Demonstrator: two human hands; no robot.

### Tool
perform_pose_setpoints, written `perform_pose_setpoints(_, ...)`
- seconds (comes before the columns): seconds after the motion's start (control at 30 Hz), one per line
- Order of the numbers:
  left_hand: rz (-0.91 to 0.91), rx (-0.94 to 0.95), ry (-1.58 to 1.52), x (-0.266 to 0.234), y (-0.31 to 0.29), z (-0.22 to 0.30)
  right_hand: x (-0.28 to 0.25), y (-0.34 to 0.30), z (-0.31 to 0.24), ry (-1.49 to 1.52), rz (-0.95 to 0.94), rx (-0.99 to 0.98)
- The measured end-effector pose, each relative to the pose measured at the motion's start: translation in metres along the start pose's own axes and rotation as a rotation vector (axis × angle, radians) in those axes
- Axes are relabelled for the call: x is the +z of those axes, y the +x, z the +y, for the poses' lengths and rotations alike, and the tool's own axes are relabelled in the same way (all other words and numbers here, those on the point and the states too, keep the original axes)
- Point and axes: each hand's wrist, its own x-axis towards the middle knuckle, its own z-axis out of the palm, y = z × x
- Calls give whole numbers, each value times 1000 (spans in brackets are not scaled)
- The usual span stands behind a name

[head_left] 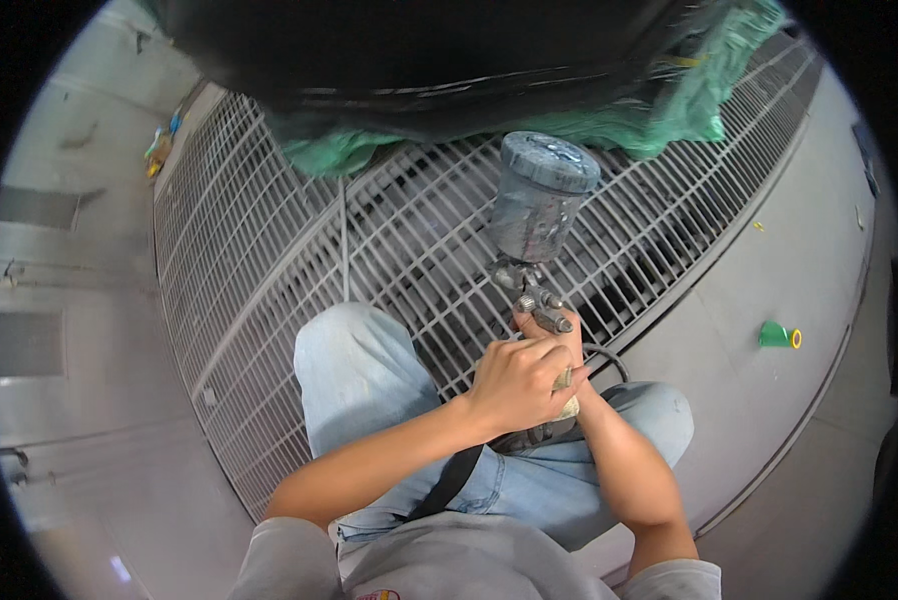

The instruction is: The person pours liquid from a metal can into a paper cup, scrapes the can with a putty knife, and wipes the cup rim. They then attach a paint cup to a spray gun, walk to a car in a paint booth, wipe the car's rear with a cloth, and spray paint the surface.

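Observation:
A spray gun (537,292) with a grey, paint-stained cup (541,205) and lid stands upright in front of me. My right hand (571,340) is closed around its handle, partly covered by my other hand. Across it lies my left hand (517,385), fingers curled in by the gun's handle. A small pale yellowish piece (567,400) shows between the left fingers; its kind is not clear. Below the hands, the lower end of the gun is mostly hidden, and a grey hose (609,356) curves out to the right.
A large dark glossy panel (409,60) edged with green plastic film (659,125) hangs over the metal floor grating (269,210). A green roll (777,335) lies on the grey floor at right. Colourful litter (157,150) sits far left. My jeans-covered knees are bent beneath my arms.

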Motion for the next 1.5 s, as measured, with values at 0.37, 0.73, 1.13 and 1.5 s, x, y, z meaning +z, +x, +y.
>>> perform_pose_setpoints(0.37,163,-165,-133,-17,-15,-23,5,-18,-22,118,111,54)
perform_pose_setpoints(0.73,-161,-241,-388,10,-51,-51,-5,-48,-42,168,292,62)
perform_pose_setpoints(1.13,-1323,-51,-326,61,-87,-59,-61,-78,-217,10,578,-242)
perform_pose_setpoints(1.5,-1017,62,163,-41,-30,-132,-96,-123,-257,-355,479,-233)
